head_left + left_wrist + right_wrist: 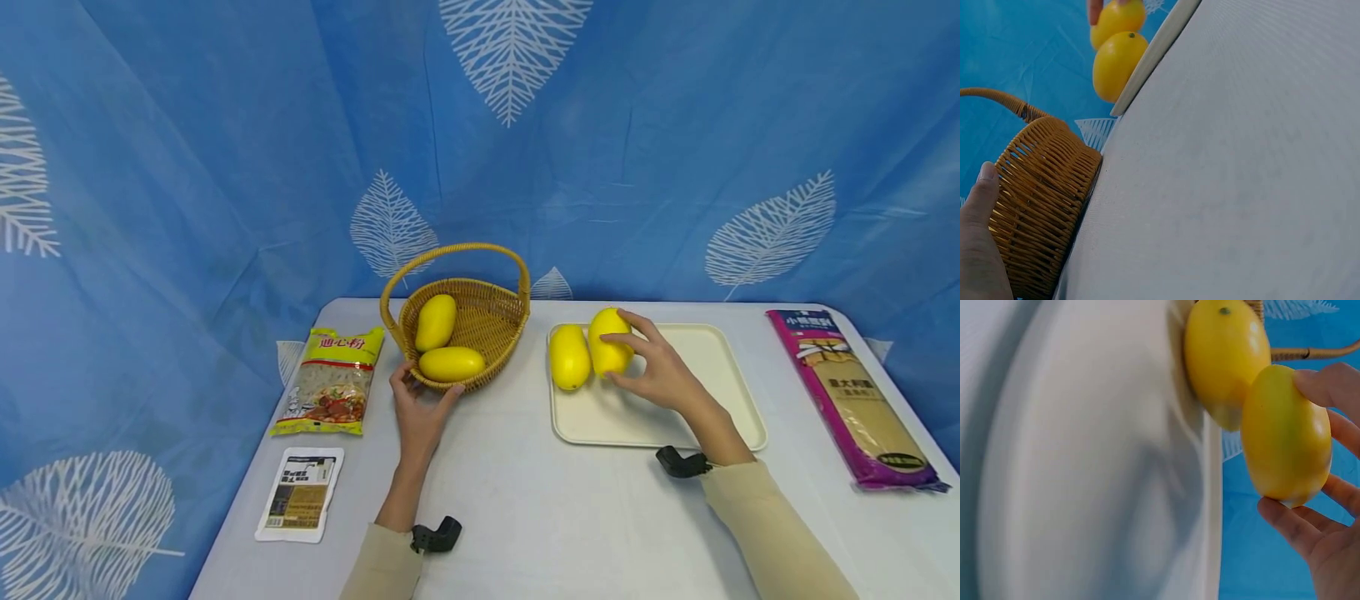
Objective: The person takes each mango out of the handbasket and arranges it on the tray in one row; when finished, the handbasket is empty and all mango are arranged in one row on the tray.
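Observation:
A wicker basket (491,333) with an arched handle stands left of centre, two yellow oval fruits (452,364) lying in it. At its near left side my left hand (422,417) grips the basket, thumb against the woven wall in the left wrist view. Over a cream tray (675,425), my right hand (660,371) holds another smooth yellow oval fruit (1285,434) between thumb and fingers. The held fruit appears raised off the tray. Close beside it, a second fruit (570,358) lies at the tray's left end.
Left of the basket lies a yellow-edged food packet (330,383), with a small white pouch (300,494) nearer. A long purple noodle packet (855,400) lies at the table's right side. Blue leaf-patterned cloth (630,150) hangs behind the white table (525,500).

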`<state>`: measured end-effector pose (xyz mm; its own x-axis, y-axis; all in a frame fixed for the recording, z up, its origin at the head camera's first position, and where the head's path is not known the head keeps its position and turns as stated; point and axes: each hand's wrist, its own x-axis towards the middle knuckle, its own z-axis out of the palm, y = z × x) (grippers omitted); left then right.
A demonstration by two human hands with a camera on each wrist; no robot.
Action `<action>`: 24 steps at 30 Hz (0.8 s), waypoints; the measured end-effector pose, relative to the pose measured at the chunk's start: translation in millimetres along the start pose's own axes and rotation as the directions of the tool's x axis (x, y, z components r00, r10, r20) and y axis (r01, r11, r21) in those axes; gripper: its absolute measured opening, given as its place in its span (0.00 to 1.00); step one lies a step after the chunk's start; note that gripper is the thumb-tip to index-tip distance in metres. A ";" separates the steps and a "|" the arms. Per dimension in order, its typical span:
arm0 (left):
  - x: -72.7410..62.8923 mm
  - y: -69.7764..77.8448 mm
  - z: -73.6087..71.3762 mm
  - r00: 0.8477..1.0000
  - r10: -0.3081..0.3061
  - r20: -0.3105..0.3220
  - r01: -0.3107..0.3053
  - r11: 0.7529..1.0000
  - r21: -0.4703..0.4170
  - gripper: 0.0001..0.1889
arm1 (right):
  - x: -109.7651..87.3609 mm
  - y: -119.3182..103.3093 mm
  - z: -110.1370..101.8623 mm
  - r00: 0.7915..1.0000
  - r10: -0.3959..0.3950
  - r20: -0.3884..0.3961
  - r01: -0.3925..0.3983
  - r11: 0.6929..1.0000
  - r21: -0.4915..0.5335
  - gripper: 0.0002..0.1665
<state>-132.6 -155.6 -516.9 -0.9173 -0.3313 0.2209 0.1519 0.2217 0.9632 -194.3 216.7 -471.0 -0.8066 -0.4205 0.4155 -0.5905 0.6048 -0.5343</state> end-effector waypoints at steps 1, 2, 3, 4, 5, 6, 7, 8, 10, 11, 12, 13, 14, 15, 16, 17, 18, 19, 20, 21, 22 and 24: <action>-1.2 5.1 -0.4 1.000 0.002 0.003 -0.002 1.000 0.001 0.46 | -1.8 1.5 0.1 1.000 0.012 0.010 -0.012 1.000 0.004 0.32; -2.5 10.6 -0.7 1.000 0.002 0.006 -0.002 1.000 0.004 0.45 | -3.4 2.9 0.5 1.000 0.024 0.019 -0.024 1.000 0.006 0.32; -3.8 16.0 -1.1 1.000 0.005 0.008 -0.005 1.000 0.004 0.45 | -4.9 4.2 0.8 0.999 0.036 0.028 -0.036 0.999 0.010 0.32; -5.0 20.5 -1.6 1.000 0.009 0.009 -0.009 1.000 0.005 0.44 | -6.1 5.5 1.2 0.998 0.047 0.036 -0.048 0.999 0.013 0.32; -5.5 22.3 -1.6 1.000 0.011 0.009 -0.011 1.000 0.005 0.44 | -7.1 6.6 1.7 0.998 0.055 0.043 -0.056 0.998 0.016 0.32; -6.1 24.2 -1.9 1.000 0.013 0.008 -0.013 1.000 0.005 0.44 | -8.0 7.7 2.3 0.997 0.063 0.051 -0.064 0.998 0.016 0.32; -6.6 25.7 -2.0 1.000 0.015 0.006 -0.015 1.000 0.006 0.43 | -8.7 8.5 2.9 0.996 0.068 0.056 -0.069 0.997 0.017 0.32; -6.8 26.5 -2.1 1.000 0.016 0.005 -0.016 1.000 0.005 0.43 | -9.3 9.5 3.6 0.996 0.071 0.062 -0.072 0.997 0.014 0.32; -6.8 26.2 -2.1 1.000 0.018 0.004 -0.018 1.000 0.002 0.43 | -10.5 11.8 5.3 0.995 0.075 0.070 -0.076 0.997 0.011 0.32; -6.7 26.1 -2.1 1.000 0.018 0.004 -0.018 1.000 0.002 0.43 | -11.0 12.8 6.1 0.995 0.074 0.073 -0.075 0.997 0.010 0.32; -6.7 25.8 -2.0 1.000 0.018 0.005 -0.018 1.000 0.002 0.43 | -11.5 13.9 7.0 0.995 0.072 0.074 -0.073 0.997 0.008 0.32; -6.5 25.5 -2.0 1.000 0.017 0.006 -0.017 1.000 0.002 0.43 | -11.8 14.9 7.7 0.995 0.069 0.073 -0.070 0.998 0.004 0.32; -6.4 25.5 -2.0 1.000 0.017 0.008 -0.017 1.000 -0.001 0.43 | -12.2 15.8 8.5 0.995 0.067 0.075 -0.067 0.998 0.002 0.32; -6.3 25.3 -1.9 1.000 0.018 0.008 -0.018 1.000 -0.002 0.43 | -12.4 16.6 9.1 0.995 0.065 0.076 -0.065 0.998 0.001 0.32; -5.9 24.9 -1.9 1.000 0.019 0.008 -0.019 1.000 -0.003 0.43 | -12.6 16.8 9.5 0.995 0.066 0.078 -0.067 0.998 0.001 0.32; -5.8 24.6 -1.8 1.000 0.021 0.008 -0.021 1.000 -0.005 0.43 | -12.7 17.3 9.9 0.995 0.064 0.078 -0.064 0.998 -0.001 0.32; -5.6 24.0 -1.7 1.000 0.022 0.007 -0.022 1.000 -0.007 0.43 | -12.6 17.5 10.0 0.995 0.062 0.080 -0.063 0.998 -0.001 0.32; -5.5 23.7 -1.7 1.000 0.025 0.005 -0.025 1.000 -0.007 0.43 | -12.5 17.6 10.1 0.995 0.063 0.083 -0.063 0.998 -0.003 0.32; -5.4 23.3 -1.6 1.000 0.028 0.003 -0.028 1.000 -0.007 0.43 | -12.4 17.7 10.1 0.994 0.065 0.087 -0.065 0.998 0.000 0.32; -5.3 22.9 -1.6 1.000 0.032 0.002 -0.032 0.999 -0.008 0.43 | -12.1 17.6 9.9 0.993 0.070 0.094 -0.071 0.997 0.004 0.32; -5.3 22.5 -1.7 0.999 0.035 0.001 -0.035 0.999 -0.008 0.43 | -12.0 17.5 9.6 0.992 0.077 0.101 -0.078 0.997 0.007 0.32; -5.2 21.7 -1.5 0.999 0.037 0.001 -0.037 0.999 -0.008 0.44 | -11.8 17.5 8.9 0.989 0.087 0.117 -0.089 0.996 0.010 0.32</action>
<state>-124.0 -150.5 -496.9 -0.9112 -0.3223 0.2565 0.1887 0.2270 0.9554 -195.3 226.3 -491.8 -0.8524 -0.4427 0.2783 -0.5169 0.6327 -0.5766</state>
